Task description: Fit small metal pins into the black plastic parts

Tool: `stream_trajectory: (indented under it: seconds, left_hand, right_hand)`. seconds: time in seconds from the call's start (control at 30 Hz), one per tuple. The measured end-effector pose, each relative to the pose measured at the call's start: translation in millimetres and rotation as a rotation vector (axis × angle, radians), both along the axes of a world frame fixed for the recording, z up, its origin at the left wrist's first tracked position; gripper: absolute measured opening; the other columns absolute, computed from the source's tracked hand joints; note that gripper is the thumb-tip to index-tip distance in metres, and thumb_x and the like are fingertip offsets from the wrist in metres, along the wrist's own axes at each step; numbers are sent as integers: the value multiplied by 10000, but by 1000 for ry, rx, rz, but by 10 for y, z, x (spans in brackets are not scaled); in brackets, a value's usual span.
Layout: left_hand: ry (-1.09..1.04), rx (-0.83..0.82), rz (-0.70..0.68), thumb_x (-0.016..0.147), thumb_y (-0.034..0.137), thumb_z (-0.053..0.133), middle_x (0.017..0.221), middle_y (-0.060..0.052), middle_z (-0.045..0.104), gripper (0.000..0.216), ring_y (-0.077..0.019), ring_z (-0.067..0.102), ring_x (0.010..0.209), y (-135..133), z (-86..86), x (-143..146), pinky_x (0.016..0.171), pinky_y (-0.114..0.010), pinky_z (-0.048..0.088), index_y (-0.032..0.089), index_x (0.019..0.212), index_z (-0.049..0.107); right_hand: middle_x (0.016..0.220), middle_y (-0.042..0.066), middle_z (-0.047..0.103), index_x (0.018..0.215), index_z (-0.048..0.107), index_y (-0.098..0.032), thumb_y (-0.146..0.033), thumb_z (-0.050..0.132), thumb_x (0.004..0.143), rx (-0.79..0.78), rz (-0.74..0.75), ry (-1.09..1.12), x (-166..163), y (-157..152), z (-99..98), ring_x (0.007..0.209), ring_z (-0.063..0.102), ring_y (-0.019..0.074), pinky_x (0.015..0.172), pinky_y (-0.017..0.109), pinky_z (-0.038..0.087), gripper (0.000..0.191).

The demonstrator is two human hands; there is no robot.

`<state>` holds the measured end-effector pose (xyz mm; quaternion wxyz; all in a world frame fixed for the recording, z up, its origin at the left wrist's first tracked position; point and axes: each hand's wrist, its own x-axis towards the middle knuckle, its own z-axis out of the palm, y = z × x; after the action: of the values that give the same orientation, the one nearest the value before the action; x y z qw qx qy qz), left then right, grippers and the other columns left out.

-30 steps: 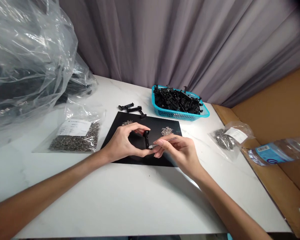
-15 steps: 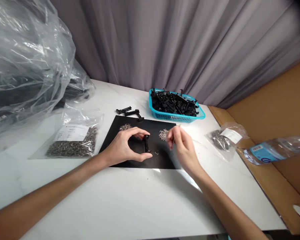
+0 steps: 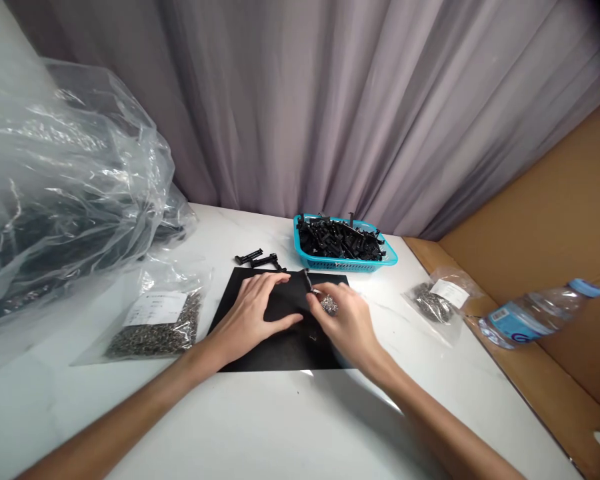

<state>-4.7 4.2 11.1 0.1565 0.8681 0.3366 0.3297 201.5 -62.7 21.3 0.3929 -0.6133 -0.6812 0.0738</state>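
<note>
Fingers of your left hand (image 3: 247, 313) stand apart from the thumb, with nothing between them, over the flat rectangular black mat (image 3: 280, 350). Your right hand (image 3: 349, 323) seems clamped, its grip apparently pinching the slim black plastic part (image 3: 307, 281), which tilts up near the mat's far edge, between your two hands. Whether a tool shares that pinch you cannot tell from here.

Just beside those fingers lies the heap of small silver metal clips (image 3: 329, 305); one loose bent silver clip (image 3: 313, 337) lies nearer you. Beyond the mat, on the white marbled surface (image 3: 200, 420), rest several loose black plastic pieces (image 3: 264, 261) and the blue perforated plastic basket (image 3: 387, 257), heaped with more.

The step in hand looks like handling this one part right-handed; your next move seems to call for a steady pinch and a path that does not scatter the heap
</note>
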Motion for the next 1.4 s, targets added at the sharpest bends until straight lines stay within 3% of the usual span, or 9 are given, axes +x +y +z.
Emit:
stream_trajectory:
  seconds: [0.1, 0.2, 0.3, 0.5, 0.63, 0.83, 1.07, 1.3, 1.4]
  left_hand:
    - [-52, -27, 13, 865, 490, 765, 1354, -109, 620, 657, -307, 601, 1269, 27, 35, -37, 1102, -535, 487, 260, 1409, 476]
    - [-132, -49, -43, 845, 447, 797, 1481, -119, 550, 829, -288, 606, 1309, -20, 46, -41, 1102, -488, 532, 292, 1528, 353]
    - [-206, -19, -106, 883, 340, 770, 1394, -95, 638, 683, -250, 681, 1217, -87, 43, -30, 1060, -442, 580, 278, 1476, 436]
    - [-239, 293, -229, 948, 195, 700, 1166, -65, 729, 461, -197, 734, 1072, -195, 73, -24, 975, -354, 636, 239, 1380, 547]
    - [-225, 449, -307, 972, 38, 599, 1208, -70, 740, 450, -183, 726, 1133, -280, 84, -14, 1011, -319, 627, 226, 1377, 543]
    - [-285, 477, -276, 903, 141, 738, 1175, -64, 746, 528, -204, 749, 1083, -335, 64, -9, 953, -329, 668, 255, 1374, 525]
    - [-289, 518, -245, 802, 281, 860, 1146, -105, 729, 652, -231, 736, 1071, -386, 24, -6, 894, -318, 674, 205, 1367, 542]
    - [-324, 532, -256, 859, 227, 820, 1061, -89, 691, 381, -165, 726, 967, -358, 71, -3, 861, -259, 646, 166, 1197, 655]
    - [-313, 525, -276, 867, 200, 807, 1053, -85, 684, 362, -163, 725, 954, -373, 85, -14, 840, -250, 643, 160, 1200, 670]
  right_hand:
    - [945, 57, 780, 1029, 756, -230, -372, 643, 983, 43, 41, 20, 67, 66, 122, 900, 667, 258, 798, 377, 477, 187]
    - [906, 53, 772, 1033, 770, -244, -406, 664, 982, 73, 200, 69, 14, 19, 182, 848, 647, 240, 782, 375, 480, 200]
    - [895, 45, 773, 1047, 777, -260, -411, 687, 972, 77, 305, 151, -68, -62, 156, 778, 596, 218, 732, 362, 479, 191]
    - [998, 47, 774, 1078, 758, -259, -461, 787, 880, 58, 242, 386, 1, -73, 26, 722, 545, 188, 680, 340, 469, 284]
    - [1038, 57, 774, 1091, 744, -250, -395, 833, 847, -30, 366, 617, 89, -58, 3, 874, 666, 210, 769, 341, 505, 298]
    - [1044, 57, 794, 1014, 755, -253, -360, 851, 830, -144, 440, 821, 94, -78, 13, 879, 694, 199, 798, 341, 534, 233]
    - [947, 18, 762, 1007, 753, -262, -376, 855, 821, -304, 592, 1044, 64, -70, -104, 874, 708, 171, 857, 326, 561, 241]
    - [886, -9, 720, 980, 767, -264, -363, 869, 811, -363, 641, 1136, 29, -58, -119, 856, 670, 141, 875, 287, 527, 221]
    - [874, -12, 711, 984, 771, -265, -355, 861, 823, -382, 661, 1155, 22, -54, -131, 826, 652, 132, 844, 275, 520, 205]
